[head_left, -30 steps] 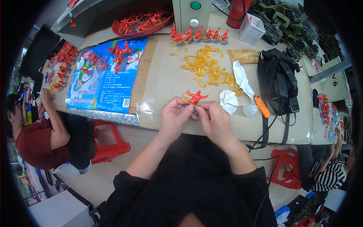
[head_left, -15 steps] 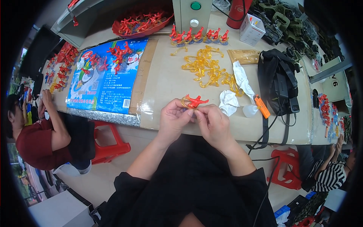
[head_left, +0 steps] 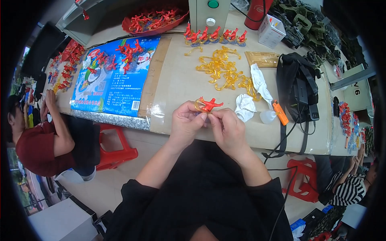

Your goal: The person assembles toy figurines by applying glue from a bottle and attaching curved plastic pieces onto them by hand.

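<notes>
One left hand (head_left: 185,123) and right hand (head_left: 230,130) clamped on a red figurine (head_left: 210,105), its lower part largely hidden

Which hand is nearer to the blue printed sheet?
Left. The left hand is to the right of the blue printed sheet, not touching it; the right hand is farther right, beyond the left hand.

A long beige-topped bench (head_left: 171,76) crosses the room before me, a pale grey metal post (head_left: 208,25) with a round green button rising at its far side. On its near side, a smooth pale floor (head_left: 110,188) carries a red plastic stool (head_left: 117,152) toward the left and a second red plastic stool (head_left: 300,185) toward the right. Daylight shows left of the bench, blurred.
</notes>
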`<action>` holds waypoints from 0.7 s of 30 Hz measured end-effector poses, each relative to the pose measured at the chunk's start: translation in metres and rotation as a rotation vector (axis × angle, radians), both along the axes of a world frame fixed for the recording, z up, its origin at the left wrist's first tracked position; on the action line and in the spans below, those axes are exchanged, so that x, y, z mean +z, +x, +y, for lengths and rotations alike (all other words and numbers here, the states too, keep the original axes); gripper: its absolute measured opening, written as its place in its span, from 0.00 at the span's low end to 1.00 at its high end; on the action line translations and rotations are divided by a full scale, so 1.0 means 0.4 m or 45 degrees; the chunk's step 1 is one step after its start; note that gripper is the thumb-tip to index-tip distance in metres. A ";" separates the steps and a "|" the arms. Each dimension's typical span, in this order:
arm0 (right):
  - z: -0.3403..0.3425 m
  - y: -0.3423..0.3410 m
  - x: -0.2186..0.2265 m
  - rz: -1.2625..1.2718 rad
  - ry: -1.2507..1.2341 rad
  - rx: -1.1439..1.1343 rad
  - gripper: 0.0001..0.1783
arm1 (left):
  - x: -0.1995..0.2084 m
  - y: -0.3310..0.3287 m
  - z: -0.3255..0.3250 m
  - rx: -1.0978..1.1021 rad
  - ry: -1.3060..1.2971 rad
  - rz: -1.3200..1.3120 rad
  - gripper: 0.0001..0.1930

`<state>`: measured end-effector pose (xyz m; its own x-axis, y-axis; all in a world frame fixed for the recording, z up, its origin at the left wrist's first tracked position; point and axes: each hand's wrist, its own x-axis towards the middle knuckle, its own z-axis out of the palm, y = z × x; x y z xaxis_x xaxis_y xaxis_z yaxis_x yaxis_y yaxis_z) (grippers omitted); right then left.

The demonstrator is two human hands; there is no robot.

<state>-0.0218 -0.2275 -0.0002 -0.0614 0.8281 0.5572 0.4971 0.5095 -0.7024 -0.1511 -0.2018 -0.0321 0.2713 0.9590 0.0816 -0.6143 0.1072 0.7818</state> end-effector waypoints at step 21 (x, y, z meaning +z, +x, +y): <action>-0.014 0.014 0.003 0.842 -0.701 0.169 0.05 | 0.009 0.000 0.006 0.018 -0.054 -0.058 0.05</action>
<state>-0.0161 -0.2329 0.0009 0.0181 0.9992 0.0351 -0.1391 0.0373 -0.9896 -0.1511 -0.1996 -0.0287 0.2547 0.9656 0.0525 -0.6506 0.1309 0.7481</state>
